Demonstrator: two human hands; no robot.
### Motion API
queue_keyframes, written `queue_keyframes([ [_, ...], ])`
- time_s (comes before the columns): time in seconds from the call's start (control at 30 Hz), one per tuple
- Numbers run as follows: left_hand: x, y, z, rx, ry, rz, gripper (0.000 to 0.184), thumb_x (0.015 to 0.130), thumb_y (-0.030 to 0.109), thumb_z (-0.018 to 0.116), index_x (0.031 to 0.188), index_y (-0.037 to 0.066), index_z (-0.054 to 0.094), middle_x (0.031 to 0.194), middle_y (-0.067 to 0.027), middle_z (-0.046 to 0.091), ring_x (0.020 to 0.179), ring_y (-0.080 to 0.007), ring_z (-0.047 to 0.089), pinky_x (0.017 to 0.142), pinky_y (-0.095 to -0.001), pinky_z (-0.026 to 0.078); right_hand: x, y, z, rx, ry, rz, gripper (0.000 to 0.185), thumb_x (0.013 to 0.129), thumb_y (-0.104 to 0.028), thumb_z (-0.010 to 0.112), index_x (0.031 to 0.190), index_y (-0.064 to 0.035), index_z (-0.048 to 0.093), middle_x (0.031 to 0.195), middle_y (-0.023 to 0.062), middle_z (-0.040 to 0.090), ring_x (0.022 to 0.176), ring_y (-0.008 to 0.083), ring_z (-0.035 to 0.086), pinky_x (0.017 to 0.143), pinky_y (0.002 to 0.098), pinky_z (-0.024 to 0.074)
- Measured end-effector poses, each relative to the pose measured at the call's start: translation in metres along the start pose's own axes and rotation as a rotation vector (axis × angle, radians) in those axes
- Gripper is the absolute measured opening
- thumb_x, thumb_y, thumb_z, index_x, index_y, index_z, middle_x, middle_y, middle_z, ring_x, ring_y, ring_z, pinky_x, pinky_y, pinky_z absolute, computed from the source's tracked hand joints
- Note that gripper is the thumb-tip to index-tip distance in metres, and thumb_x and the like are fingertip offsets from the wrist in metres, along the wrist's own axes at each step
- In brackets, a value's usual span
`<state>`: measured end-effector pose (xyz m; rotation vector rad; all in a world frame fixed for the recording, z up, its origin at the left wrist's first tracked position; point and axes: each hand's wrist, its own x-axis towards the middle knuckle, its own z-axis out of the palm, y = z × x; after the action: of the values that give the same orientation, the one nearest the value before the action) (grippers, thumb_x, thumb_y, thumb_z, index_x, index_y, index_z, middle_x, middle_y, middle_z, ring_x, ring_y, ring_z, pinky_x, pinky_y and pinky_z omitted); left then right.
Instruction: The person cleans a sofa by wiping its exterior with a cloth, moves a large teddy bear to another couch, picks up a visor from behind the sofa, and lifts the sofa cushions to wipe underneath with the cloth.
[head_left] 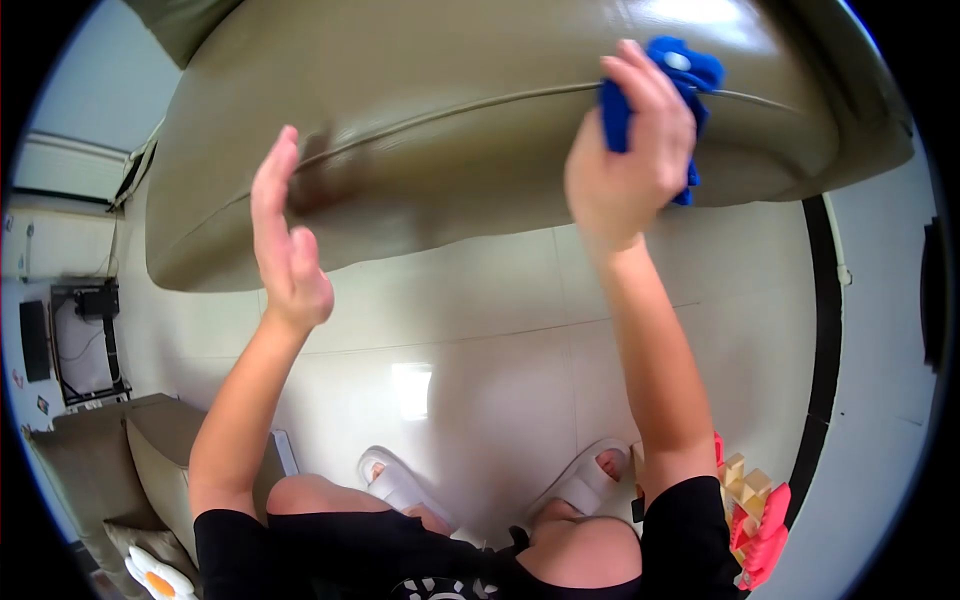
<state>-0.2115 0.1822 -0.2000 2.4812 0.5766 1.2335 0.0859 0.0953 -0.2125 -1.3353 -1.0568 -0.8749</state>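
Plainly, the right hand (635, 150) has hold of a blue cloth (698, 78), its fingers bent over the bundle with folds showing on both sides of them. The palm side is hidden, so how tight the grip is cannot be told. A small white patch shows near the top of the cloth. The cloth is at the front edge of a sofa (480, 55), toward its right end, and covers part of the seam (480, 103) that runs along that edge.

Well apart from it, the left hand (285, 240) holds nothing; it is open, fingers straight and close together, thumb clear of them. It shows in front of the sofa's left part, beside a dark, blurred patch on the seat; whether it touches the sofa cannot be told.

Between the forearms lies a pale tiled floor (500, 370) with a bright reflection. Lower down are light sandals (590, 480) on the person's feet. Red and wood-coloured pieces (765, 530) are beyond the right elbow. Past the left elbow stands another seat (160, 435), with a flower-shaped cushion (158, 577) near it, white with an orange middle
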Motion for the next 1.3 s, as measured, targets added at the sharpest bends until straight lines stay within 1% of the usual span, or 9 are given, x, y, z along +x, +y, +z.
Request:
queue_keyframes([
  [0.1,-0.039,-0.006,-0.033,0.089,-0.05,0.077,0.06,0.101,0.04,0.042,0.148,0.004,0.048,0.154,-0.0248,0.045,0.143,-0.0392,0.043,0.121,-0.0535,0.023,-0.018,-0.052,0.039,0.038,-0.052,-0.112,0.029,0.074,0.005,0.073,0.098,-0.0112,0.073,0.112,0.001,0.074,0.102,0.032,0.065,0.094,0.0387,0.0503],
  [0.2,-0.071,-0.022,-0.069,0.21,0.01,-0.003,0.057,0.102,0.034,0.041,0.15,0.003,0.045,0.158,-0.0239,0.04,0.148,-0.0386,0.035,0.123,-0.0516,0.02,-0.029,-0.098,0.063,0.133,-0.176,-0.217,0.03,0.074,0.005,0.07,0.098,-0.0114,0.073,0.111,0.0002,0.073,0.102,0.0307,0.065,0.094,0.0407,0.0511],
  [0.3,-0.104,-0.065,-0.103,0.292,0.289,-0.277,0.059,0.106,0.031,0.037,0.157,0.003,0.033,0.165,-0.0211,0.026,0.152,-0.0361,0.026,0.125,-0.0469,0.017,-0.034,-0.136,0.081,0.142,-0.297,-0.295,0.029,0.074,0.005,0.069,0.098,-0.0114,0.073,0.11,0.0003,0.073,0.102,0.0308,0.064,0.094,0.0414,0.0513],
  [0.43,-0.143,-0.114,-0.16,0.116,0.631,-0.89,0.067,0.11,0.04,0.03,0.164,0.006,0.011,0.171,-0.0142,0.007,0.156,-0.0308,0.016,0.126,-0.0415,0.014,-0.033,-0.172,0.103,0.13,-0.364,-0.341,0.026,0.075,0.004,0.071,0.097,-0.0104,0.072,0.111,0.0006,0.073,0.105,0.0293,0.065,0.098,0.0405,0.0501],
  [0.63,-0.201,-0.143,-0.204,-0.073,0.823,-0.992,0.068,0.11,0.04,0.032,0.164,0.007,0.007,0.172,-0.0136,0.006,0.158,-0.0301,0.012,0.126,-0.039,0.011,-0.065,-0.262,0.148,0.313,-0.535,-0.383,0.036,0.068,0.004,0.07,0.101,-0.0098,0.07,0.12,0.0045,0.07,0.115,0.0349,0.059,0.103,0.0445,0.0476],
  [0.87,-0.251,-0.201,-0.214,-0.389,0.977,-1.102,0.08,0.105,0.059,0.032,0.166,0.015,0.004,0.172,-0.0168,0.004,0.159,-0.0325,0.008,0.127,-0.0437,0.004,-0.124,-0.381,0.238,0.46,-0.312,-0.519,0.018,0.072,-0.008,0.066,0.089,-0.0081,0.066,0.104,0.0079,0.067,0.103,0.0311,0.061,0.097,0.0469,0.0503],
  [1.13,-0.244,-0.206,-0.197,-0.463,0.9,-1.133,0.082,0.104,0.063,0.03,0.166,0.018,0.003,0.172,-0.0168,0.008,0.159,-0.0329,0.009,0.126,-0.0467,0.003,-0.084,-0.289,0.143,0.249,-0.585,-1.054,0.022,0.07,-0.014,0.07,0.089,-0.0191,0.061,0.094,-0.0017,0.059,0.094,0.0202,0.06,0.086,0.0336,0.0518],
  [1.2,-0.24,-0.211,-0.184,-0.431,0.835,-1.052,0.082,0.104,0.063,0.029,0.166,0.018,0.001,0.172,-0.0154,0.009,0.158,-0.0316,0.01,0.127,-0.0466,0.003,-0.068,-0.223,0.112,0.298,-0.576,-1.068,0.025,0.068,-0.011,0.072,0.091,-0.0206,0.064,0.108,0.002,0.061,0.107,0.0264,0.06,0.087,0.0412,0.0545],
  [1.3,-0.248,-0.217,-0.173,-0.456,0.866,-1.021,0.082,0.104,0.063,0.028,0.166,0.018,-0.002,0.172,-0.0138,0.012,0.158,-0.0301,0.012,0.127,-0.0466,0.003,0.004,-0.168,0.066,-0.21,-0.765,-0.967,0.026,0.067,-0.007,0.071,0.09,-0.0153,0.064,0.104,0.0077,0.058,0.103,0.0326,0.057,0.087,0.0462,0.05],
])
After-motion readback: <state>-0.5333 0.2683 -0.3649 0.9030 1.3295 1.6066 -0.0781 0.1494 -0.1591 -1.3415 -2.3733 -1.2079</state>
